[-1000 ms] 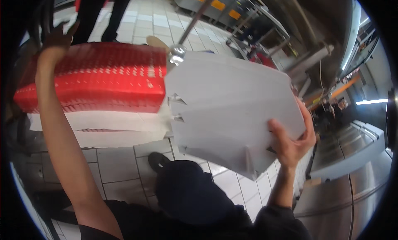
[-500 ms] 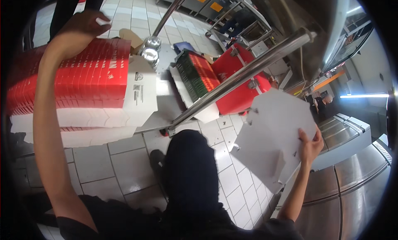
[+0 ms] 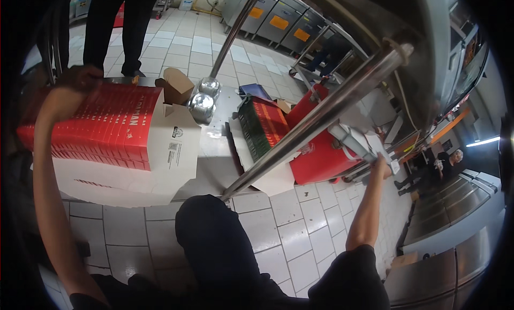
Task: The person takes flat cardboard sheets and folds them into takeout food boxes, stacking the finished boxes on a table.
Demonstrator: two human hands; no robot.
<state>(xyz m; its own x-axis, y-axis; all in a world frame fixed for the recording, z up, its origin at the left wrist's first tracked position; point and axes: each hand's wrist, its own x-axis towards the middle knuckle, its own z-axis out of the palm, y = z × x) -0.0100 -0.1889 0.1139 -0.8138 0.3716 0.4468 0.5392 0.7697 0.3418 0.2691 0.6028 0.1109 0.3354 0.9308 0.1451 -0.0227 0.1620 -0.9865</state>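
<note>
To the left, a tightly packed row of red, white-printed cardboard boxes (image 3: 101,125), long axis left to right, with a white, printed cardboard panel (image 3: 174,149) at the right end. Near the right hand (image 3: 381,168), a narrow, pale grey-white, slab-like thing (image 3: 350,141), aslant from upper left to lower right. Beneath the boxes, white cardboard sheets (image 3: 96,189); just to the right, a grey metal shelf (image 3: 209,165) with shiny silver rounded things (image 3: 202,106) and, farther over, a green-and-red box (image 3: 262,123). Beyond a slanting steel bar (image 3: 300,128), a large red box (image 3: 324,160). All around, white floor tiles (image 3: 294,235), with metal cabinets (image 3: 281,21) at the back and another person's dark-trousered legs (image 3: 110,26) at upper left. Over the boxes' far left part, the left hand (image 3: 77,90), blurred and loosely curled; impossible to tell grip or contact. At the slab-like thing's lower right end, the right hand, fingers mostly hidden; impossible to tell pinching from mere touching.
</note>
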